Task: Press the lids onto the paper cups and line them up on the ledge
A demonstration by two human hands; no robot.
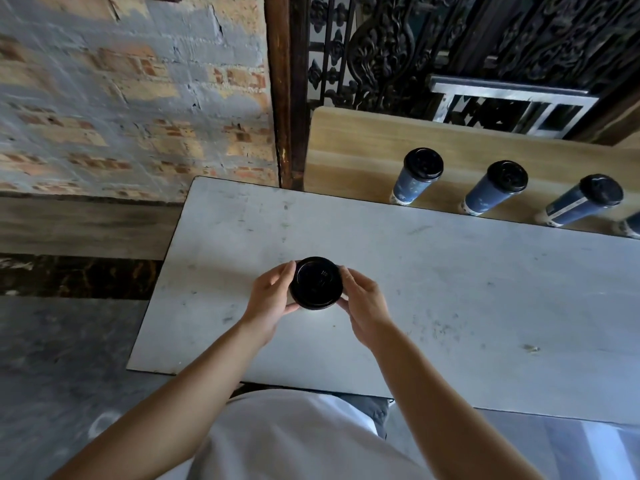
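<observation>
Hands first: my left hand (pixel 268 299) and right hand (pixel 363 303) flank one black lid (pixel 316 283), fingers curled narrowly around its rim from both sides, thumbs at the near edge. The lid sits on a paper cup seen from straight above, so the cup body is hidden beneath it. This cup stands on the white tabletop (pixel 450 289), toward its left edge, roughly midway between near and far edges. Beyond the tabletop's far edge runs the wooden ledge (pixel 346 147). On it stand three lidded blue cups in a row: first cup (pixel 415 178), second cup (pixel 495 188), third cup (pixel 581 202), apart from one another. A fourth cup (pixel 630 226) is cut off by the right frame edge.
</observation>
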